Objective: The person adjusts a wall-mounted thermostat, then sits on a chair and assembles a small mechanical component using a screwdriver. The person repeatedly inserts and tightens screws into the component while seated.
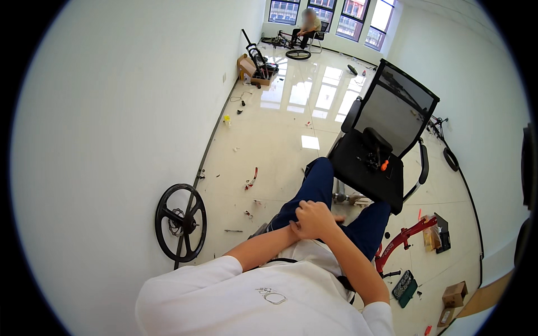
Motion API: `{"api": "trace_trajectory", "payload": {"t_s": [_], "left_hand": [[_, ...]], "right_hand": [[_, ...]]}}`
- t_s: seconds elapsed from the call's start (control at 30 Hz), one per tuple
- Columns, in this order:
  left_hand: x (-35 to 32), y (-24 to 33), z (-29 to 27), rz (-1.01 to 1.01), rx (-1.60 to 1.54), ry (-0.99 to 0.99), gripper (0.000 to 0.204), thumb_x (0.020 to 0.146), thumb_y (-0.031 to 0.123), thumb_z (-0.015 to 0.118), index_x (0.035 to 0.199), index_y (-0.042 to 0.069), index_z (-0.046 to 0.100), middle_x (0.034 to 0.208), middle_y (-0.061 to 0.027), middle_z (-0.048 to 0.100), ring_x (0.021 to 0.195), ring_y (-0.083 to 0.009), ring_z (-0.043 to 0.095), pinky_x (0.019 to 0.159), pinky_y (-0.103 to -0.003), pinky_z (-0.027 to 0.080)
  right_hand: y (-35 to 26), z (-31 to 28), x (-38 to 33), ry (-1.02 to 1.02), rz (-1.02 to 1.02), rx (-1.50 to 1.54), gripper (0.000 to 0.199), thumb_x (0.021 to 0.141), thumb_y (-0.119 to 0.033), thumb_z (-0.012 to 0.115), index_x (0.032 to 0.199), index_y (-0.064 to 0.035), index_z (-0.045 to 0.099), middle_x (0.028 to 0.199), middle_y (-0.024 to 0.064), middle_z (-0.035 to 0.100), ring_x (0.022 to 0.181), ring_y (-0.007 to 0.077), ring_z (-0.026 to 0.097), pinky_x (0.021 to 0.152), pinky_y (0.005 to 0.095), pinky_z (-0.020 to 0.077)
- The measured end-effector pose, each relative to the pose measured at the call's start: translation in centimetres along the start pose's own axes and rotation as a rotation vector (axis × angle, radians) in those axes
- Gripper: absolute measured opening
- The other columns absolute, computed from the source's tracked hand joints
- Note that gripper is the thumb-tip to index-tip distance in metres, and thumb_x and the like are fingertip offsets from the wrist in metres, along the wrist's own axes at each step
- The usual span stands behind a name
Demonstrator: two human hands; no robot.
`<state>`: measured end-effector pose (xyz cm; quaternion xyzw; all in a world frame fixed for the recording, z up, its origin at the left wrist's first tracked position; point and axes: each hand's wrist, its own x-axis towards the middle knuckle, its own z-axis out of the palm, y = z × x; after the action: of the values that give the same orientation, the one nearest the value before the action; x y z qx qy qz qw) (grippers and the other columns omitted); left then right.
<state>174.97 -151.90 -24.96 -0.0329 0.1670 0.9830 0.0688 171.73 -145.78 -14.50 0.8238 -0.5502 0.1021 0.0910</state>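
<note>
Black office chair (374, 162), right of centre, seat carrying small dark parts and an orange-tipped tool (384, 166). Black wheel (180, 222) leaning on left wall. Red frame (404, 238) on floor, near right. Right hand (314, 219) curled shut over left wrist on blue-trousered lap; left hand hidden beneath, fingers cannot be told.

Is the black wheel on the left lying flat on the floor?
No. The black wheel stands upright on its rim, leaning against the white wall.
</note>
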Motion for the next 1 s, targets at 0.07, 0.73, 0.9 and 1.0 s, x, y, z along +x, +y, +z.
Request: {"api": "trace_trajectory", "payload": {"t_s": [0.07,0.73,0.9,1.0], "left_hand": [[0.2,0.0,0.0,-0.024,0.024,-0.017,0.053,0.093,0.054,0.053,0.062,0.011,0.044,0.059,-0.0032,0.051,0.053,-0.0143,0.051,0.050,-0.029,0.044],[0.7,3.0,-2.2,0.334,-0.022,0.057,0.051,0.093,0.053,0.053,0.062,0.013,0.046,0.060,-0.0031,0.052,0.054,-0.0127,0.053,0.047,-0.027,0.044],[4.0,3.1,-2.1,0.445,-0.085,0.007,0.051,0.094,0.053,0.053,0.062,0.013,0.046,0.060,-0.0030,0.052,0.054,-0.0123,0.054,0.047,-0.027,0.044],[3.4,2.5,-0.9,0.481,-0.060,0.062,0.050,0.096,0.052,0.049,0.061,0.017,0.044,0.058,0.0002,0.047,0.050,-0.0112,0.050,0.044,-0.027,0.041]], "right_hand": [[0.2,1.8,0.8,-0.136,0.071,0.034,0.032,0.078,-0.034,0.063,0.068,-0.0030,0.064,0.069,0.0140,0.064,0.061,0.0322,0.063,0.056,0.0442,0.0487],[-0.7,0.0,-0.1,0.371,-0.006,-0.038,0.019,0.082,-0.021,0.065,0.075,-0.0043,0.061,0.094,0.0111,0.059,0.094,0.0268,0.054,0.083,0.0410,0.0404],[0.3,-0.8,-3.4,0.445,0.240,0.097,0.035,0.076,-0.019,0.071,0.102,0.0019,0.059,0.110,0.0167,0.058,0.103,0.0338,0.057,0.087,0.0426,0.0455],[0.5,0.1,-5.0,0.393,0.287,0.254,0.032,0.076,-0.013,0.071,0.102,0.0028,0.059,0.111,0.0175,0.058,0.099,0.0366,0.059,0.083,0.0405,0.0497]]}}
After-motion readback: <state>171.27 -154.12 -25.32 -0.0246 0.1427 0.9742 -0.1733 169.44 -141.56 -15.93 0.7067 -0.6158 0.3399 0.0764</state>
